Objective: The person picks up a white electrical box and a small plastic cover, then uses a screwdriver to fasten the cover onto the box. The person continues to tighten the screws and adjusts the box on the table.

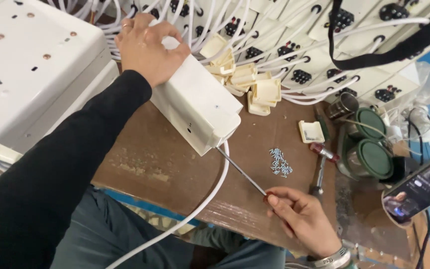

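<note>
White plastic housings (31, 65) stacked at far left, screw holes showing on top. Next over, left hand (145, 47), black sleeve, ring on one finger, fingers wrapped over the far end of a white box-shaped power strip (197, 102), clamping it tilted on the brown worktable (175, 169). A white cable (195, 209) leaves the strip's near end and runs down toward the lap. Screwdriver (242, 173): thin metal shaft, tip pressed into the near lower corner of the strip, handle end inside the right hand (299, 216), fingers closed around it, metal bracelet on the wrist. Hands well apart, joined only by strip and tool. Behind the strip, a heap of small cream plastic covers (247, 82), one more cream cover (311, 131) lying alone to the right. Pile of small silvery screws (279, 163) on the table between strip and hammer. Red-necked hammer (319, 167) just right of the screws. Two green-lidded jars (372, 149) and a steel cup (343, 105) further right. Phone (419, 192) with lit screen at far right edge. Across the top, rows of white socket strips with cords (294, 60).
</note>
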